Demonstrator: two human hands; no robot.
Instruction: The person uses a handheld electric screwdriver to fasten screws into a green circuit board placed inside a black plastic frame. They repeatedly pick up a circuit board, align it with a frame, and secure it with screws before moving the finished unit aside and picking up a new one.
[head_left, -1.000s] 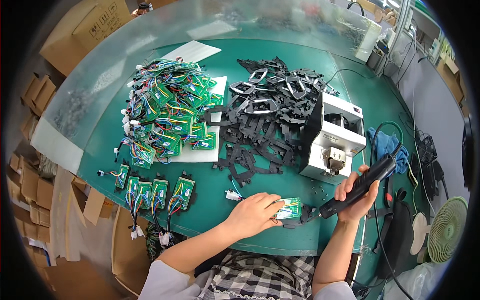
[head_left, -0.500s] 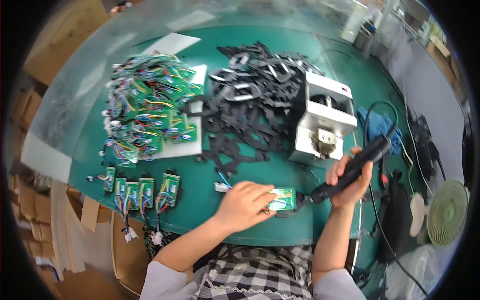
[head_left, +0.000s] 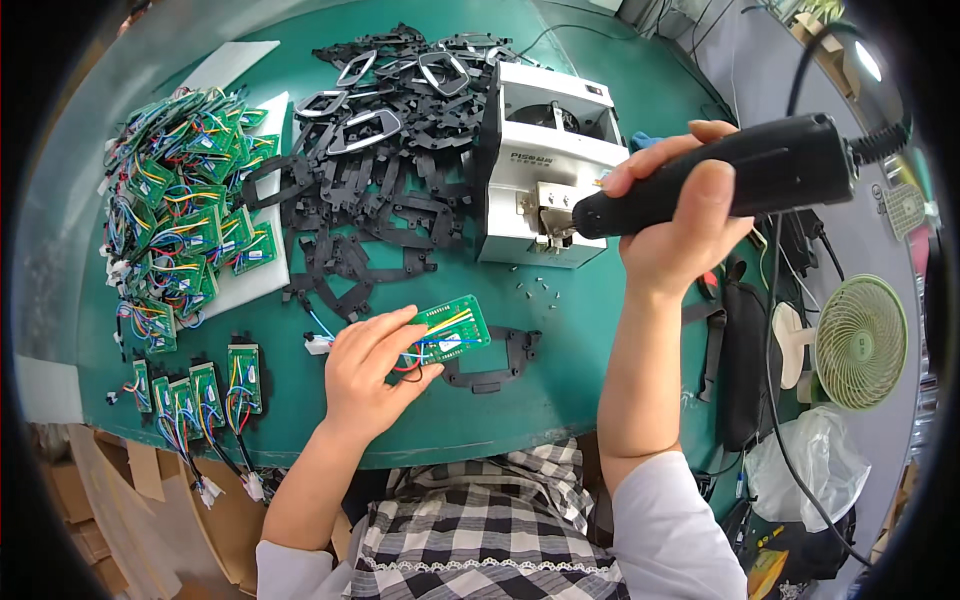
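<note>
A round green tabletop (head_left: 600,370) carries a heap of wired green circuit boards (head_left: 180,225) on white sheets at the left, a pile of black plastic frames (head_left: 370,170) in the middle, a white box-shaped machine (head_left: 545,165) beside it, small screws (head_left: 535,288) scattered before the machine, and a row of framed boards (head_left: 195,385) near the front edge.
</note>
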